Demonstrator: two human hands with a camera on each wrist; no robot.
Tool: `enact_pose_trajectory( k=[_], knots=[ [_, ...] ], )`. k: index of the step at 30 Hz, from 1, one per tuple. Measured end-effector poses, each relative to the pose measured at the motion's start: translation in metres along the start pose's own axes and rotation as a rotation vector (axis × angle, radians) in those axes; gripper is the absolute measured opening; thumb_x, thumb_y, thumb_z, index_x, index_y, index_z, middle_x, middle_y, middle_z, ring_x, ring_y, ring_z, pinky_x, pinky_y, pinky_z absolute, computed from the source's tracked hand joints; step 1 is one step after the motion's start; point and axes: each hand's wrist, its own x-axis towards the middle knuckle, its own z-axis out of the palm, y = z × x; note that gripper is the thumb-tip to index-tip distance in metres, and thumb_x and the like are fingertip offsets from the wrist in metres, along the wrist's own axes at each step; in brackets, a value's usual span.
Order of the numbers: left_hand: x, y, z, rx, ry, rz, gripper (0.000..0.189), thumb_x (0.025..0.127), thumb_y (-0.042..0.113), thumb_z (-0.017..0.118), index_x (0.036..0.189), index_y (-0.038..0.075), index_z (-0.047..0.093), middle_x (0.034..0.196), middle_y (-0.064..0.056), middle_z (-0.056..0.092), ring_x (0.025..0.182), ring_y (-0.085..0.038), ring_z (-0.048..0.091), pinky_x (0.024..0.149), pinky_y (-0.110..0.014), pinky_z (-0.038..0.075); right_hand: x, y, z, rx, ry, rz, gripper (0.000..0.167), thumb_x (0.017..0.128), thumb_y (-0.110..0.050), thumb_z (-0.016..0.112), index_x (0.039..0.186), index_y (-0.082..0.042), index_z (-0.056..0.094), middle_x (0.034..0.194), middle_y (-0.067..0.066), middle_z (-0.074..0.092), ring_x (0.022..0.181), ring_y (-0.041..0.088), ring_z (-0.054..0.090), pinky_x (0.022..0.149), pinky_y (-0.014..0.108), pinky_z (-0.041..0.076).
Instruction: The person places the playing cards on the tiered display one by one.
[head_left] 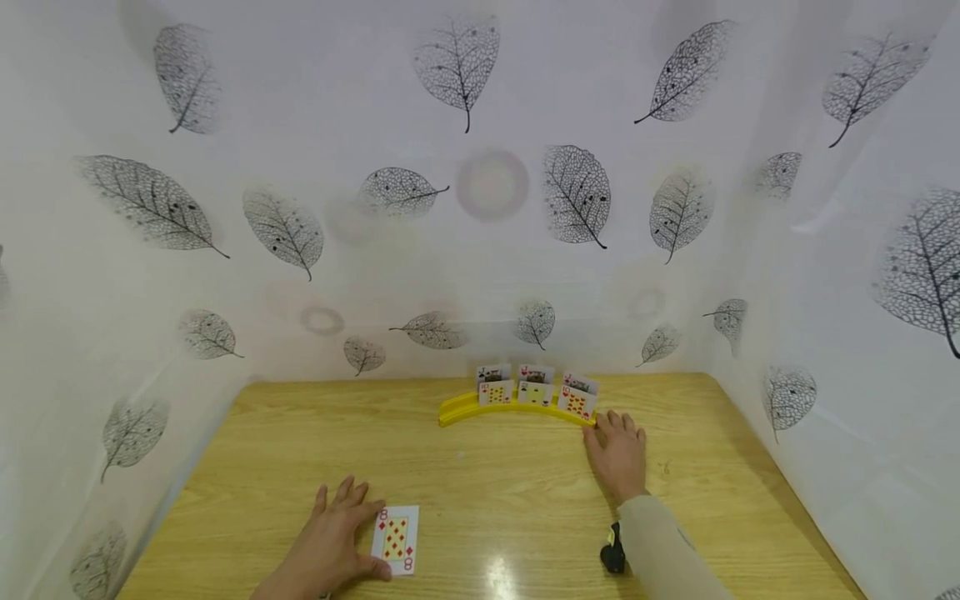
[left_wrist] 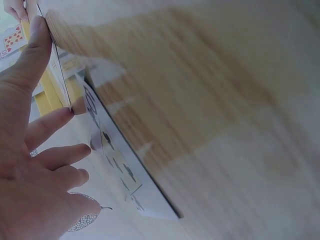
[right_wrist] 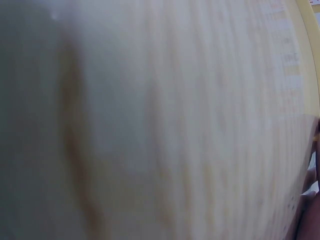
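Note:
My left hand (head_left: 333, 533) holds an eight of diamonds (head_left: 395, 540) by its edges, the thumb at the near edge and the index finger at the far one. The other fingers are spread. In the left wrist view another card (left_wrist: 125, 165) with dark pips lies below the fingers; in the head view it is hidden. A curved yellow card holder (head_left: 480, 408) stands at the back of the table. My right hand (head_left: 621, 454) pinches its right end between thumb and fingers. Three pairs of cards stand in it, tens (head_left: 496, 393) in front of jacks (head_left: 536, 373).
The wooden table (head_left: 465, 475) is enclosed at the back and sides by a white curtain (head_left: 495, 267) printed with dark leaves. A small black object (head_left: 613, 550) shows beside my right sleeve (head_left: 671, 554). The holder's left end (head_left: 453, 408) carries no cards.

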Motion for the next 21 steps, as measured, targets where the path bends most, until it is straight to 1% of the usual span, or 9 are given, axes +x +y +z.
enact_pose_trajectory(
  k=[3,5,8,10,13,16,19,21],
  knots=[
    [0.0005,-0.0002,-0.0001,-0.018,0.005,0.0,0.102,0.049,0.063,0.093,0.13,0.005,0.071,0.148,-0.034,0.056,0.147,-0.059,0.038,0.118,-0.082,0.017,0.0005,0.0001,0.0002,0.001,-0.001,0.001,0.057,0.111,-0.037,0.051,0.15,0.004,0.053,0.16,0.032,0.043,0.154,0.055,0.027,0.125,0.076,0.013],
    [0.0007,-0.0004,0.0002,-0.047,0.003,-0.006,0.102,0.049,0.061,0.094,0.13,0.005,0.07,0.148,-0.033,0.056,0.148,-0.059,0.038,0.119,-0.082,0.016,0.0011,0.0006,0.0004,0.001,-0.005,0.006,0.057,0.111,-0.038,0.05,0.15,0.004,0.053,0.161,0.032,0.043,0.154,0.055,0.026,0.126,0.076,0.012],
    [0.0008,-0.0003,0.0014,-0.109,-0.006,-0.033,0.099,0.05,0.058,0.097,0.13,0.008,0.067,0.15,-0.031,0.056,0.149,-0.057,0.037,0.121,-0.08,0.014,0.0018,0.0011,0.0008,-0.002,-0.01,0.013,0.058,0.111,-0.038,0.05,0.151,0.003,0.053,0.161,0.032,0.042,0.155,0.055,0.024,0.126,0.075,0.011],
    [0.0006,0.0002,0.0026,-0.151,-0.008,-0.063,0.098,0.052,0.054,0.098,0.133,0.011,0.064,0.151,-0.029,0.056,0.15,-0.056,0.036,0.122,-0.078,0.014,0.0021,0.0016,0.001,0.0,-0.011,0.015,0.058,0.111,-0.038,0.05,0.151,0.003,0.052,0.162,0.031,0.042,0.156,0.055,0.024,0.126,0.075,0.011],
    [0.0008,0.002,0.005,-0.201,0.002,-0.098,0.095,0.059,0.046,0.1,0.137,0.012,0.058,0.152,-0.025,0.057,0.148,-0.05,0.044,0.125,-0.074,0.016,0.0022,0.0014,0.001,0.0,-0.008,0.013,0.058,0.111,-0.038,0.05,0.151,0.003,0.052,0.161,0.031,0.042,0.155,0.055,0.024,0.126,0.075,0.011],
    [0.0019,0.0051,0.0071,-0.245,0.03,-0.113,0.087,0.067,0.034,0.099,0.139,0.012,0.055,0.148,-0.023,0.062,0.143,-0.045,0.052,0.128,-0.069,0.017,0.002,0.0005,0.0007,-0.002,-0.004,0.013,0.057,0.11,-0.037,0.051,0.151,0.003,0.053,0.161,0.031,0.042,0.155,0.055,0.025,0.126,0.075,0.011],
    [0.0031,0.0079,0.0088,-0.261,0.075,-0.12,0.075,0.074,0.024,0.095,0.137,0.014,0.056,0.14,-0.016,0.068,0.139,-0.05,0.055,0.124,-0.071,0.024,0.0017,-0.0005,0.0003,-0.004,-0.007,0.016,0.057,0.11,-0.037,0.051,0.15,0.003,0.053,0.161,0.031,0.042,0.155,0.055,0.025,0.126,0.075,0.011],
    [0.0042,0.0095,0.0093,-0.271,0.099,-0.13,0.066,0.078,0.02,0.092,0.134,0.016,0.057,0.135,-0.012,0.071,0.138,-0.05,0.055,0.122,-0.07,0.031,0.0013,-0.0015,-0.0001,-0.001,-0.009,0.019,0.057,0.11,-0.037,0.051,0.15,0.003,0.053,0.161,0.031,0.042,0.155,0.055,0.025,0.126,0.075,0.011]
  ],
)
